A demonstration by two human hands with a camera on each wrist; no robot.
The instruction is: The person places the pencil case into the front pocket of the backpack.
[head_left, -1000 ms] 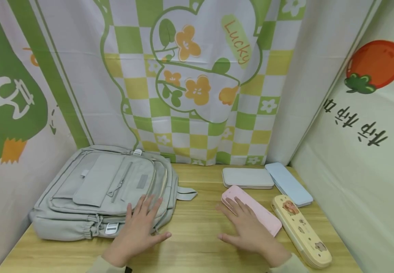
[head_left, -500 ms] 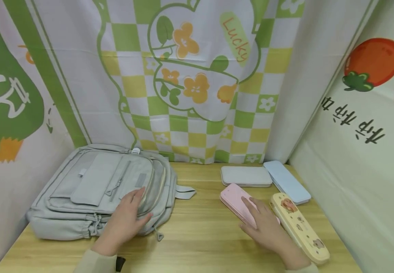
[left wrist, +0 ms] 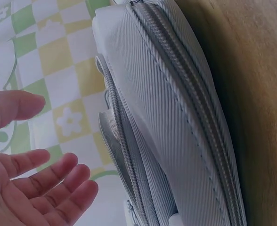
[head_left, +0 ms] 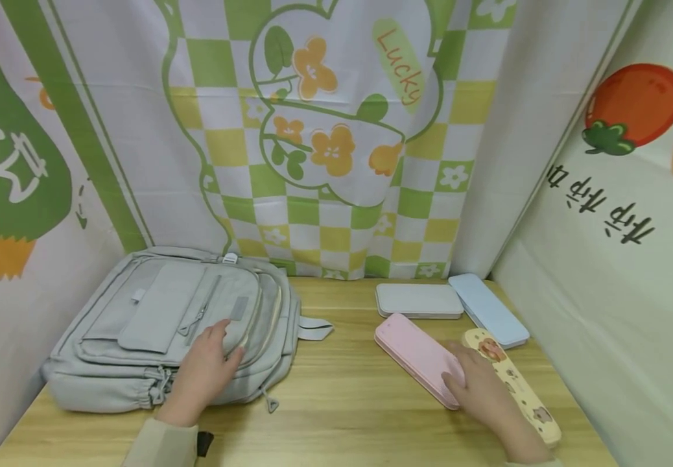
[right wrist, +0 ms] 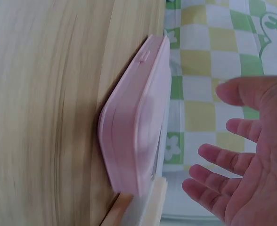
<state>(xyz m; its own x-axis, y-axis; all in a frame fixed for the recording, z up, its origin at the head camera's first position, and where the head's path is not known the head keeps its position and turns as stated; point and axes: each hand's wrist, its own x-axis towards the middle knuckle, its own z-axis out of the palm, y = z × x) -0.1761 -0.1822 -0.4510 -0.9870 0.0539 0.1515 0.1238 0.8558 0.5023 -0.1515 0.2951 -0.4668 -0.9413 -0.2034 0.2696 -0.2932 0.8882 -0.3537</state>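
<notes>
A grey backpack (head_left: 164, 305) lies flat on the left of the wooden table. Above its front pocket hovers my left hand (head_left: 205, 373), fingers loosely bent and holding nothing; the left wrist view shows a gap between the hand (left wrist: 44, 179) and the zipped side of the bag (left wrist: 157, 108). My right hand (head_left: 482, 389) is over the near end of a pink pencil case (head_left: 412, 357), covering part of a yellow pencil case (head_left: 541, 415) with animal pictures. From the right wrist, the relaxed fingers (right wrist: 223, 157) stand apart from the pink case (right wrist: 129, 117).
Behind the pink case lie a white flat case (head_left: 418, 300) and a light blue one (head_left: 488, 310), their ends close together. A patterned cloth (head_left: 336, 233) hangs at the table's back edge, and a printed side panel (head_left: 593, 311) rises on the right.
My left hand has drawn left and back over the backpack. The right hand has shifted right, from the middle of the pink case towards its near end and the yellow one.
</notes>
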